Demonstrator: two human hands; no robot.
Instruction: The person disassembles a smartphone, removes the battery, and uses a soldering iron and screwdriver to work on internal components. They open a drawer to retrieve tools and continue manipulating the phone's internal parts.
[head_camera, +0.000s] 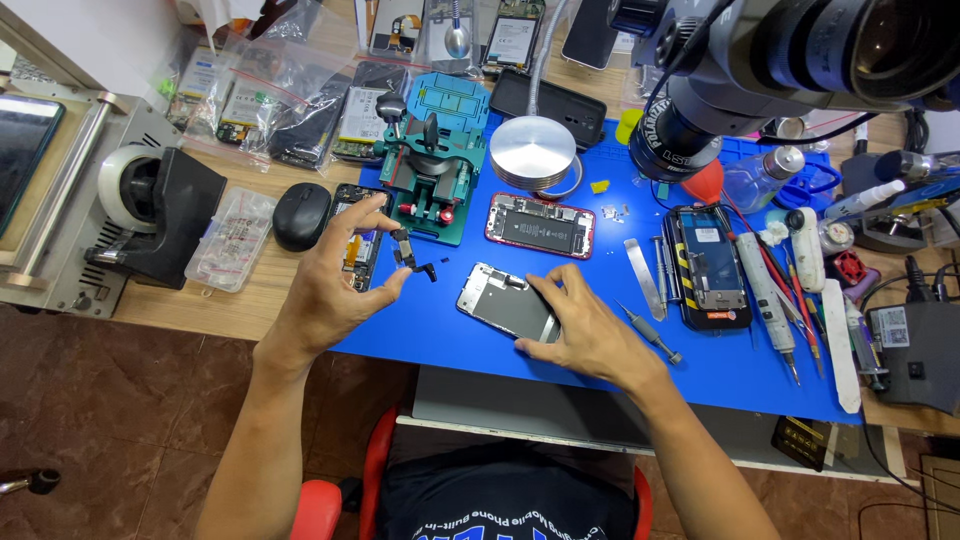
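Nearest the camera: right hand (590, 335) laid flat, fingers spread, pressing down on a detached phone screen panel (500, 302) lying face down on the blue mat (700, 370); grip released, a steadying press only. Left hand (335, 280) raised just above the mat's left edge, thumb and fingertips pinched on a small black camera module (405, 250) with a short flex tail hanging loose; grip grasping that part, clear of the mat. Risk, as a judgement: flex tail liable to crease or tear if pinched harder or snagged; module liable to drop onto the mat if the pinch slackens; panel liable to slide if the press shifts. Just beyond the hands: red phone body (540, 222), opened, internals exposed; to its left a green clamping fixture (435, 170); behind it a round metal disc (532, 152). To the right: a second opened phone (708, 265) with black frame, metal spudger (640, 265), screwdriver (650, 335) near the right wrist, a row of pens and drivers. On the wooden worktop (250, 300) left of the mat: black mouse (300, 215), clear parts box (230, 238), tape dispenser (150, 200). Far edge: bagged spare parts and further phones. Overhead at upper right: microscope head (780, 60). Below the worktop: brown tiled floor, red chair edge.
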